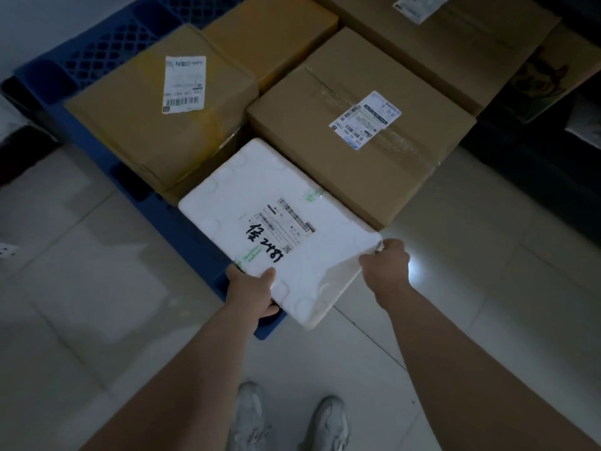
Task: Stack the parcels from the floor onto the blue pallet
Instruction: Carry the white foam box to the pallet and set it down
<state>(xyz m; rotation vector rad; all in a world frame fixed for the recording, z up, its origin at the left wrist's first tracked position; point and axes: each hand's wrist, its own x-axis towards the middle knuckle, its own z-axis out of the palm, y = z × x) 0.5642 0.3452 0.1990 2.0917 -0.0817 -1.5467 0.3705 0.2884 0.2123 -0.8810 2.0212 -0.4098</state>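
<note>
A white foam parcel (276, 222) with a shipping label and black handwriting sits at the near corner of the blue pallet (97, 47). My left hand (252, 292) grips its near left edge, and my right hand (383, 271) holds its near right corner. Cardboard boxes fill the pallet behind it: one at the left (143, 125) with a white label, one at the right (357, 131) with a label and clear tape, a yellowish one (270, 30) further back and a large one (455, 40) at the far right.
Pale glossy floor tiles (81, 288) spread around the pallet. A printed cardboard box (546, 76) lies in the dark area to the right of the pallet. My two grey shoes (289, 421) stand just below the parcel. A dark object (19, 151) sits at the left edge.
</note>
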